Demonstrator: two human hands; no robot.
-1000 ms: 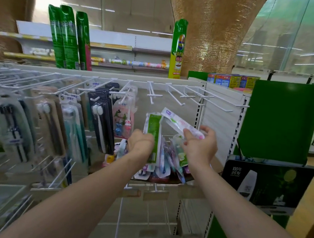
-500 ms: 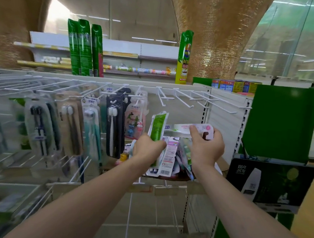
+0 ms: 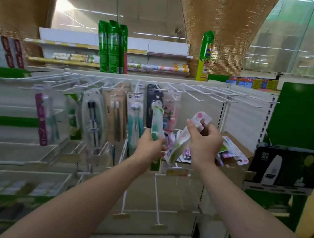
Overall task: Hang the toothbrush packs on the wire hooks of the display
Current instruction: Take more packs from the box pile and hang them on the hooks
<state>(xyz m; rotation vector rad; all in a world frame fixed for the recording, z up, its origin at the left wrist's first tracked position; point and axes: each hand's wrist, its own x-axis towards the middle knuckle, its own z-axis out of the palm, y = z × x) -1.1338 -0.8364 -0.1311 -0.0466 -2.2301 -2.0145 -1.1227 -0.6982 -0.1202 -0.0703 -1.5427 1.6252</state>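
Toothbrush packs: two in hand, more loose in the box [image 3: 233,144] behind my right hand.

Item, pink-topped pack [image 3: 199,120]: half a second ago it lay level between my hands; now it is tipped up, card end high and to the right, its lower end drooping toward the green pack. I judge this is me presenting the hang hole to a hook.

Item, green pack [image 3: 156,122]: upright, a touch higher than before, in front of the dark pack on the rail.

Right hand [image 3: 205,144]: fingers curled, thumb and fingertips pinching the pink card near its top.

Left hand [image 3: 149,148]: closed round the green pack's lower half.

Hooks [image 3: 220,97]: bare ones stand far right on the top rail (neither pack is on one yet).
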